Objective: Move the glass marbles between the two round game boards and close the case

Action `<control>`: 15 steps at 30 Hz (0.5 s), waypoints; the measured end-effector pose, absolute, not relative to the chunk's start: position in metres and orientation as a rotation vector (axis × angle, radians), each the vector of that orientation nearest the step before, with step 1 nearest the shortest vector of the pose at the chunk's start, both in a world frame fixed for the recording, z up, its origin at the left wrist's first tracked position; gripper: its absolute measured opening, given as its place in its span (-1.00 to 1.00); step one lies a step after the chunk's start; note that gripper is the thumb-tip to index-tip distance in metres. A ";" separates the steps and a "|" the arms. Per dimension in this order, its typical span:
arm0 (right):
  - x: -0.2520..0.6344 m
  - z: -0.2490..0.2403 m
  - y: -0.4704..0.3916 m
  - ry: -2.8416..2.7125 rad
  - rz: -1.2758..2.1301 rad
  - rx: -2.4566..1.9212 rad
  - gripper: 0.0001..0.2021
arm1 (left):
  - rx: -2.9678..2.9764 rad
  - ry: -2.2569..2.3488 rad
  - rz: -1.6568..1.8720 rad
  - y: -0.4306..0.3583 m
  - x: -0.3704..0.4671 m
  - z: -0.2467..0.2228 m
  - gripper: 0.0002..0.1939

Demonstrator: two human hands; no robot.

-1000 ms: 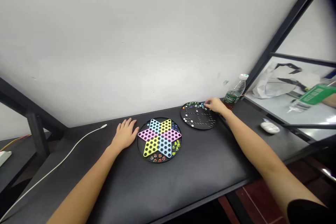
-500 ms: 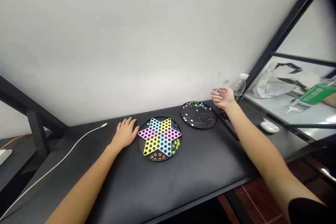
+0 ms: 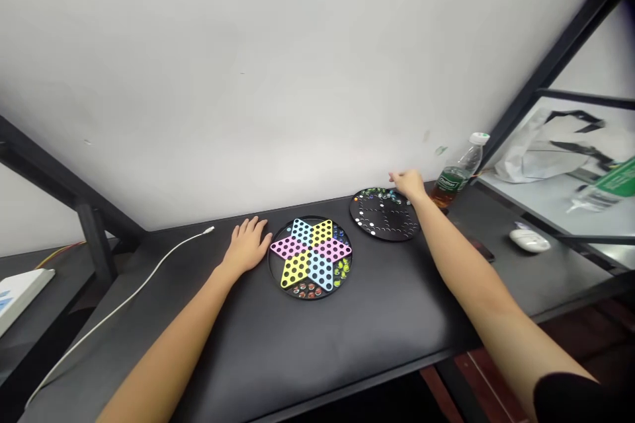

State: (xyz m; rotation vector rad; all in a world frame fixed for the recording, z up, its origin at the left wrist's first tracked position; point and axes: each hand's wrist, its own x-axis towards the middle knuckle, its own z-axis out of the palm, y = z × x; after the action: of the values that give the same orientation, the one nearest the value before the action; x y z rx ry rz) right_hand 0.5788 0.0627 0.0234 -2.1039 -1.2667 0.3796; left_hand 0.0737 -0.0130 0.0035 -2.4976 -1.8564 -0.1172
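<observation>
My left hand lies flat on the black table with fingers spread and nothing in it. Its thumb is beside the left rim of a round Chinese checkers board with a coloured star of holes. Red marbles, yellow-green marbles and blue marbles sit in its side pockets. My right hand hovers at the back right rim of a second round black board, palm down, fingers curled. Its contents are hidden now; small glass marbles showed in it earlier. Green and clear marbles line that board's back edge.
A drink bottle stands right of my right hand. A phone lies partly behind my forearm, and a white mouse-like object farther right. A white cable crosses the left side. The wall rises behind the table.
My right hand has turned from palm up to palm down and moved left and lower, toward the second board. My left hand stays flat on the table. The view has shifted slightly.
</observation>
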 end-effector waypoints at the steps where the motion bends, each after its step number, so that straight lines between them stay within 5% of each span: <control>1: 0.583 0.020 0.061 -1.309 0.291 -2.231 -0.60 | -2.498 -1.856 -0.119 -0.013 0.073 0.003 -0.41; 15: 0.598 0.012 0.057 -1.472 0.515 -2.404 -0.69 | -2.493 -1.849 -0.127 -0.013 0.072 0.002 -0.42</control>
State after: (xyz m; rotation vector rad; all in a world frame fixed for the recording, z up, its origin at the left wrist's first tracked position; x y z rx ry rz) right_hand 0.5980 0.0570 0.0120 -2.4040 -1.4717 0.5151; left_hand 0.0724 -0.0128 0.0021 -2.4929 -1.8494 -0.1272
